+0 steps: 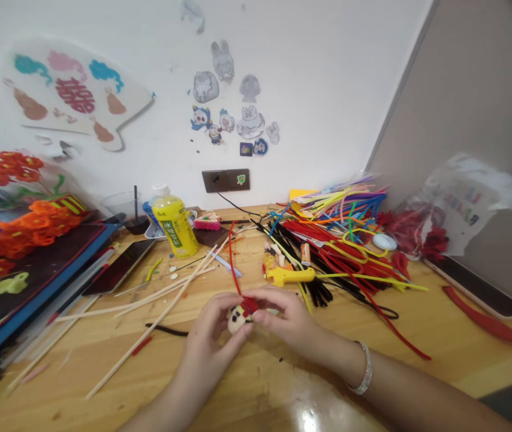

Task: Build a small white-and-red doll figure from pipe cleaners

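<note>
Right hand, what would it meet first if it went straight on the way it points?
The small cream figure, which its fingers already seem to touch; the right hand would then likely meet the left hand.

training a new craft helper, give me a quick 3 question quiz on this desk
1. Which hand wears the bracelet?
2. True or false: the yellow bottle lies on its side.
3. What colour is the pipe cleaner rising from the small ball held between the left hand and right hand?

Key: 1 right; 2 false; 3 red
</note>
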Tool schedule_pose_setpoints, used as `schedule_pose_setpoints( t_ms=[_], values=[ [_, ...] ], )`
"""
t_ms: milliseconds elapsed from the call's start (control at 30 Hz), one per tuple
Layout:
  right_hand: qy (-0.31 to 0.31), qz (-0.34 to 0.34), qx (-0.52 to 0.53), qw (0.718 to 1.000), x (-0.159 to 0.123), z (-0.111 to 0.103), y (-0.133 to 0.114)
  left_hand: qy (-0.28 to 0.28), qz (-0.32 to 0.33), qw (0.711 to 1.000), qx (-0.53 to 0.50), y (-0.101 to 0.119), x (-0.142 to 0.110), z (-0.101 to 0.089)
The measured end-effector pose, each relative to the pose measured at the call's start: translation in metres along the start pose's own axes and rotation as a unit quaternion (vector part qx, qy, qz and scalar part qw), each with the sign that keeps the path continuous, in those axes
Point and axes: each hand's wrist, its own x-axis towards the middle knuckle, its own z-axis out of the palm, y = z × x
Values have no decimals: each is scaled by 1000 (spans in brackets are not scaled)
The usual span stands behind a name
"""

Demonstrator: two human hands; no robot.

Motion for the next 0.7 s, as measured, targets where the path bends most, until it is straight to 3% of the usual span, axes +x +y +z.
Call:
schedule_pose_setpoints(
  t_ms=[333,567,700],
  values=[
    [6,-2,-14,1000,1,3,-1,14,98,990,101,-2,-4,0],
    [19,37,42,998,4,3,6,-28,4,999,30,-8,-5,3],
    [10,34,60,998,6,2,8,-63,28,995,67,-5,1,1]
  ],
)
